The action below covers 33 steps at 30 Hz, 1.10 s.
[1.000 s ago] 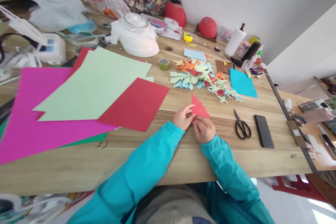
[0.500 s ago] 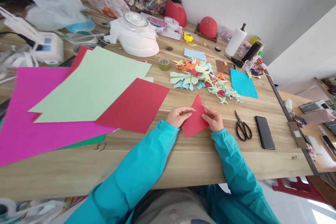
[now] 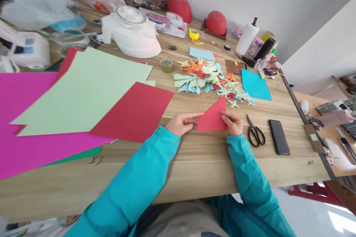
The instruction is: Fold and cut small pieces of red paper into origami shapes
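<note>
A small folded piece of red paper (image 3: 213, 118) is held up over the table, its point toward the upper right and its lower edge nearly level. At its left edge is my left hand (image 3: 181, 123), closed with the fingers together and the paper's edge at their tips. My right hand (image 3: 234, 122) pinches the right edge between thumb and fingers. Just beyond the paper lies a heap of folded paper shapes (image 3: 207, 76) in green, orange, blue and red. Black-handled scissors (image 3: 256, 133) rest to the right of my right hand.
A black phone (image 3: 279, 137) lies right of the scissors. Large sheets of green paper (image 3: 91, 92), red paper (image 3: 136, 113) and magenta paper (image 3: 55, 155) overlap on the left. Turquoise paper (image 3: 256, 84) and a tape roll (image 3: 166, 66) lie farther back. White plastic (image 3: 133, 33) stands behind.
The red paper has turned, so its point has swung from the top middle to the upper right. My right hand has shifted slightly right; the view has moved a little.
</note>
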Motion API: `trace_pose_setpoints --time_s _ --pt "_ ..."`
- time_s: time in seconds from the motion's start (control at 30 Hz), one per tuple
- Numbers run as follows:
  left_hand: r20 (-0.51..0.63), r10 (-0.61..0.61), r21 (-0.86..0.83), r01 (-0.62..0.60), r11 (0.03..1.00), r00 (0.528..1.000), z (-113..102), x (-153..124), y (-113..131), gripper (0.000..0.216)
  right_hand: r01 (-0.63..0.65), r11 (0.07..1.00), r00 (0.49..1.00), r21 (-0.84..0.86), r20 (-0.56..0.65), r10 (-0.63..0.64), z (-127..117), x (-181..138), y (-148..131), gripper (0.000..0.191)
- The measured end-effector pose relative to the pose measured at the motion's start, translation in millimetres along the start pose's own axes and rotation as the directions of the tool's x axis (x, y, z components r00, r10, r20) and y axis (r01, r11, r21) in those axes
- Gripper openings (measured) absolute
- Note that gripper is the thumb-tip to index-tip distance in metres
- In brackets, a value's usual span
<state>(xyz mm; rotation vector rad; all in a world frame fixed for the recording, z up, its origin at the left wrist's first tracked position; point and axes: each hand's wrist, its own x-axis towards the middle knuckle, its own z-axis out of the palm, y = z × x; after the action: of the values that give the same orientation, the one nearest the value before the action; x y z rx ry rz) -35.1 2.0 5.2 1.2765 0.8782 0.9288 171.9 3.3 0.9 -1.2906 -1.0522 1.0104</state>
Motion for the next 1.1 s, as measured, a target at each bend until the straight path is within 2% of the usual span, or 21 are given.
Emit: trace_pose_setpoints --time_s 0.07,0.13,0.2,0.27,0.37,0.5,0.6,0.7,0.8,0.87,1.0,1.1 --pt "0.003 0.101 0.044 -0.101 0.994 0.995 4.5 -1.7 -0.2 0.046 -0.003 1.0 1.0 0.019 0.003 0.003 0.7 -0.8 0.2 0.022" --pt "-0.037 0.204 0.157 -0.196 0.968 0.978 9.5 -2.5 -0.2 0.042 -0.016 1.0 0.999 0.014 0.034 0.015 2.3 -2.8 -0.8 0.022" --pt "-0.039 0.256 0.272 -0.236 0.933 0.966 12.7 -2.8 0.1 0.034 -0.02 1.0 0.997 -0.013 0.068 0.021 4.3 -5.4 -2.6 0.022" --pt "-0.018 0.267 0.314 -0.248 0.916 0.964 13.9 -2.8 0.7 0.031 -0.013 0.999 0.995 -0.034 0.1 0.017 5.7 -7.4 -4.7 0.021" --pt "-0.031 0.266 0.279 -0.248 0.928 0.963 14.8 -2.5 1.2 0.032 -0.011 1.0 0.992 -0.006 0.127 0.011 5.9 -8.2 -6.0 0.02" --pt "-0.18 0.197 0.114 -0.179 0.977 0.964 18.7 -0.8 -0.1 0.03 -0.027 0.989 0.974 0.142 0.226 -0.006 4.7 -7.1 -3.4 0.035" --pt "-0.23 0.144 -0.017 -0.152 0.988 0.962 20.2 0.1 -0.1 0.028 0.061 0.982 0.945 0.176 0.306 -0.114 5.7 -8.2 -1.7 0.041" --pt "-0.215 0.164 0.058 -0.155 0.986 0.963 19.7 -0.8 2.2 0.024 0.158 0.984 0.928 0.088 0.326 -0.178 8.5 -11.5 -3.6 0.043" --pt "-0.184 0.186 0.122 -0.165 0.979 0.965 20.4 -2.3 3.6 0.02 0.216 0.976 0.936 -0.006 0.286 -0.205 11.0 -13.5 -6.5 0.025" --pt "-0.198 0.159 0.072 -0.147 0.987 0.967 22.5 -2.7 3.2 0.021 0.222 0.975 0.948 -0.027 0.24 -0.209 11.9 -13.1 -6.5 0.016" --pt "-0.305 0.085 -0.064 -0.11 0.992 0.948 27.2 -1.8 2.3 0.029 0.188 0.982 0.968 -0.003 0.17 -0.185 13.5 -11.7 -1.0 0.021" --pt "-0.368 0.045 -0.087 -0.083 0.993 0.929 28.6 -0.3 2.6 0.034 0.184 0.982 0.975 0.043 0.122 -0.188 16.3 -13.3 1.9 0.03"
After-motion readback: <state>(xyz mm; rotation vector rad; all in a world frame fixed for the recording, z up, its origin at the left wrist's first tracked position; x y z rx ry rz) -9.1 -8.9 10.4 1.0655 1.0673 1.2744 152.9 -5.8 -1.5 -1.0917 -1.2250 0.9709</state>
